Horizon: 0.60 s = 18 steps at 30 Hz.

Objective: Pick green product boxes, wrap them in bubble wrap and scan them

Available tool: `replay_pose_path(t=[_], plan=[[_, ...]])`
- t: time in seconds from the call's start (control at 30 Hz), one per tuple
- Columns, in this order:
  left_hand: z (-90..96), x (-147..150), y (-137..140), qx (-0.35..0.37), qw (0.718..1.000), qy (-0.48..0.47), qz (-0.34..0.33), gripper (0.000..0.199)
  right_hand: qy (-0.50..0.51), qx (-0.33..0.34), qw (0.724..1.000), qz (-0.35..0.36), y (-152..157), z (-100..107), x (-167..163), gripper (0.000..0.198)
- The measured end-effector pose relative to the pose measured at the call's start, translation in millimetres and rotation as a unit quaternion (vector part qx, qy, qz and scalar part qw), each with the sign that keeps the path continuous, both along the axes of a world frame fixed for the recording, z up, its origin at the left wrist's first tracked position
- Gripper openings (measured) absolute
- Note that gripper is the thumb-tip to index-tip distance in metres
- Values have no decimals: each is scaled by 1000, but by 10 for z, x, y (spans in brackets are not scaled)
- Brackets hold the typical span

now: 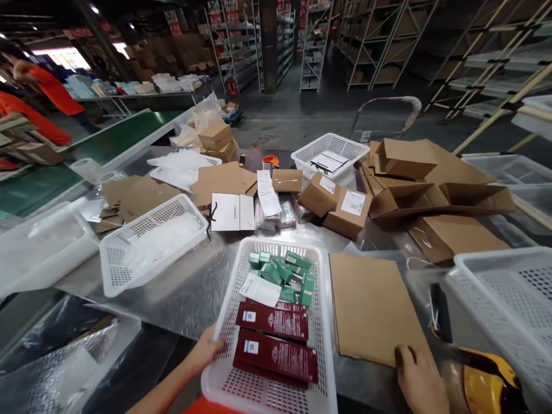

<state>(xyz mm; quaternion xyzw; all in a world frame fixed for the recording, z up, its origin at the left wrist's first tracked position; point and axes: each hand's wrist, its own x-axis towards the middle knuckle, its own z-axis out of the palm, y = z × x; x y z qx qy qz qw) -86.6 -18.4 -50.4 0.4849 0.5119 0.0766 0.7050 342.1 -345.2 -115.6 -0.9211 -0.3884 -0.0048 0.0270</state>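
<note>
In front of me is a white plastic basket (325, 322), and my left hand (206, 349) is closed on its left rim. Inside it, small green boxes (280, 270) are jumbled at the far end. Dark red boxes (276, 357) with white labels lie at the near end. A white paper slip (260, 289) rests between the two groups. My right hand (417, 376) is closed on the near edge of a flat piece of brown cardboard (374, 305), just right of the basket. Its fingertips show at the edge; the thumb is hidden.
Left stands a basket with white filler (155, 244). A white bag box (233, 211), labelled cartons (349, 210) and paper slips (268, 194) lie beyond. Open cartons (444, 198) and a white basket (513, 293) are right, near a yellow-black tool (489, 379). People in orange work far left.
</note>
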Motion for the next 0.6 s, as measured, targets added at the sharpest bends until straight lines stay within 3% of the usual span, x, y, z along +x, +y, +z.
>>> replay_pose_path(t=[0.1,0.23,0.27,0.3,0.4,0.5,0.6], plan=[[73,160,31,4,999,-15,-33,52,165,129,973,-95,277,235,-250,44],[20,465,-24,10,997,-64,-51,66,436,184,854,-218,383,406,-772,58],[-16,543,-57,21,995,-77,-55,70,460,189,839,-222,370,416,-851,59],[-57,618,-97,29,994,-87,-59,75,456,195,840,-220,356,418,-892,60],[-179,809,-247,18,990,-121,-67,86,344,201,890,-223,342,428,-808,60],[-234,925,-390,-28,983,-163,-77,90,247,146,933,-216,403,541,-619,60],[-201,931,-435,-38,980,-168,-102,83,109,83,978,-160,576,781,-605,63]])
